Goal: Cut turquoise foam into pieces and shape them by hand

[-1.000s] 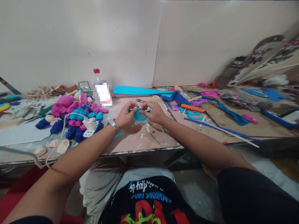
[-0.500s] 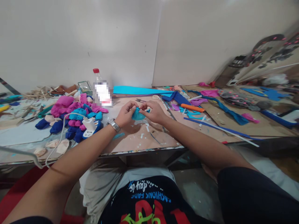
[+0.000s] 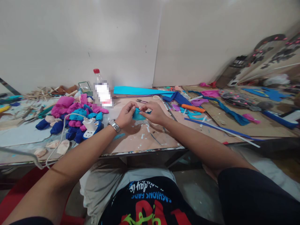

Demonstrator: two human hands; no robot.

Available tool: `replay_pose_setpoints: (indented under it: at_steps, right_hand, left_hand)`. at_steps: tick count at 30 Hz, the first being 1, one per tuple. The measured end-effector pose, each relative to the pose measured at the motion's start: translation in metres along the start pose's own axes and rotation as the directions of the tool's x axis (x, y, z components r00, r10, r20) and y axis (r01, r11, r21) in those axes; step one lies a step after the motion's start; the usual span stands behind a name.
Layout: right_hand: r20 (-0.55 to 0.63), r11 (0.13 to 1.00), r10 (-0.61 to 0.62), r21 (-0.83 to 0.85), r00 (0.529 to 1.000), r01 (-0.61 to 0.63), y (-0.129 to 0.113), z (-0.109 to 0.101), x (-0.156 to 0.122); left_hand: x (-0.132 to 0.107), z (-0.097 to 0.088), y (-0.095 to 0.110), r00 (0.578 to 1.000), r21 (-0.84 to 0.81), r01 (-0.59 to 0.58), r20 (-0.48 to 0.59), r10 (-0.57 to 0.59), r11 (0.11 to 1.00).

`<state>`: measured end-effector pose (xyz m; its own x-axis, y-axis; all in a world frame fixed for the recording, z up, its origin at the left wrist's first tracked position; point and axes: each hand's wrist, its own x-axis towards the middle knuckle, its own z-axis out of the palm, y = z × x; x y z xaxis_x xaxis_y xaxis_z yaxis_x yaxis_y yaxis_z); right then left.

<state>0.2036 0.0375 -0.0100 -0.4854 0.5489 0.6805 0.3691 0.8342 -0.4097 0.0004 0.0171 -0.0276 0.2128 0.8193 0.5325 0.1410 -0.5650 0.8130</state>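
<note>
Over the middle of the worktable (image 3: 131,142), my left hand (image 3: 126,114) and my right hand (image 3: 153,112) meet, both pinching a small light-blue foam piece (image 3: 137,115) between their fingertips. The piece is curled up between the two hands, a little above the tabletop. A metal watch (image 3: 114,125) sits on my left wrist. Small white and blue offcuts lie on the table just below the hands.
A heap of pink, blue and dark-blue foam pieces (image 3: 75,117) with a white power strip (image 3: 89,126) lies to the left. A red-capped bottle (image 3: 101,89) stands behind. Light-blue sheets (image 3: 140,91), an orange cutter (image 3: 192,108) and long blue strips (image 3: 215,128) lie to the right.
The blue piece has been squeezed smaller and drawn slightly left between my fingertips. Both hands have stayed in place.
</note>
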Motion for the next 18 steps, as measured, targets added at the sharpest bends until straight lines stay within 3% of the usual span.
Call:
replay_pose_setpoints:
  at_steps: [18]
  right_hand:
    - [-0.009,0.999,0.044,0.032,0.999,-0.043,-0.0100,-0.0013,0.0014]
  left_hand:
    - [-0.0012,0.0031,0.0018,0.996,-0.096,0.083,0.044,-0.079,0.992]
